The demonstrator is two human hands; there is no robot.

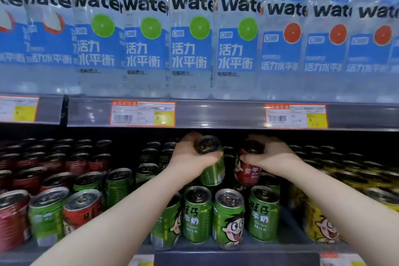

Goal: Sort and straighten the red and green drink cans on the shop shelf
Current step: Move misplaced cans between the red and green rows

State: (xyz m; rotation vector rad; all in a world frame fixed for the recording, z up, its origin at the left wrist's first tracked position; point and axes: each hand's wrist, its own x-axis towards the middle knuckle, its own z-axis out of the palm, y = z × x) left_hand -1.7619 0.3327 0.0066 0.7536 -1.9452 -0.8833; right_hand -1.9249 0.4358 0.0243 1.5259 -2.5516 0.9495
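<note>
My left hand (190, 155) grips a green can (212, 168), lifted and tilted above the rows at the shelf's middle. Beside it my right hand (272, 157) holds a red can (247, 171) by its top, also raised. Below them several green cans (197, 215) stand upright at the front of the lower shelf (237, 255). To the left, red cans (82, 211) and green cans (46, 216) are mixed in the front rows, with more red cans (54, 162) behind them.
Yellow cans (321, 224) fill the lower shelf's right side. Just above my hands runs the upper shelf's edge with price tags (142, 113); rows of water bottles (191, 36) stand on it. Headroom between the can tops and that edge is small.
</note>
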